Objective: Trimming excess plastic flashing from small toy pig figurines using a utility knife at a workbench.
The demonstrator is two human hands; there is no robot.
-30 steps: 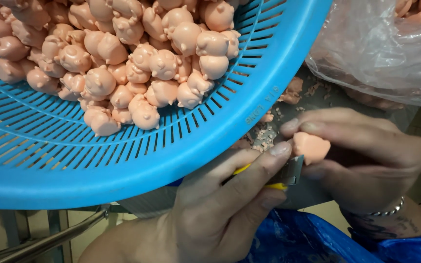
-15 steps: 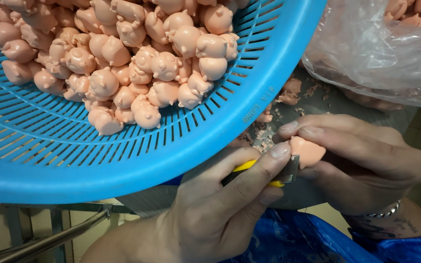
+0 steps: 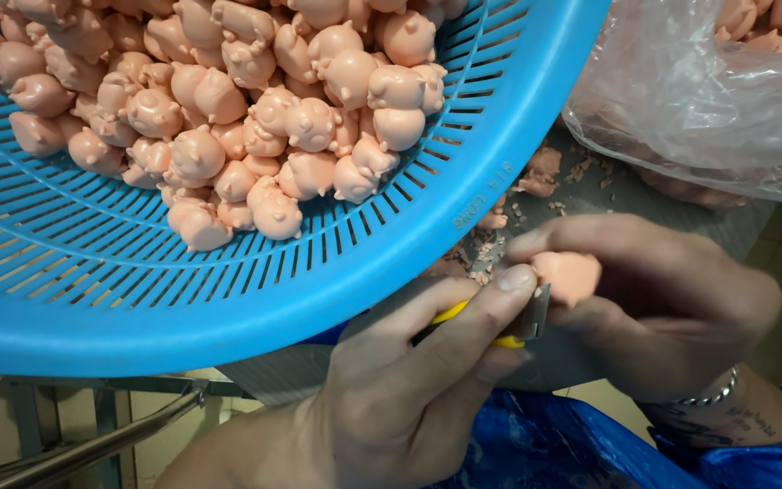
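Observation:
My right hand (image 3: 672, 299), with a thin bracelet at the wrist, pinches a small pink pig figure (image 3: 570, 274) between thumb and fingers. Gripped in my left hand (image 3: 391, 398) is a small cutter with a yellow handle (image 3: 450, 314). Its short metal blade (image 3: 533, 319) touches the underside of the pig, and my left thumb lies along the blade's back. Both hands are just below the rim of a big blue slotted basket (image 3: 228, 308). The basket holds a heap of the same pink pig figures (image 3: 228, 118).
A clear plastic bag (image 3: 681, 100) with more pink figures sits at the upper right. Pink trimmings (image 3: 536, 181) lie on the grey surface between basket and bag. Blue plastic sheeting (image 3: 545, 444) is under my hands. A metal frame bar (image 3: 92, 444) runs at the lower left.
The hands stay in nearly the same place. The pig has turned a little in my right fingers against the blade, and the view has shifted slightly.

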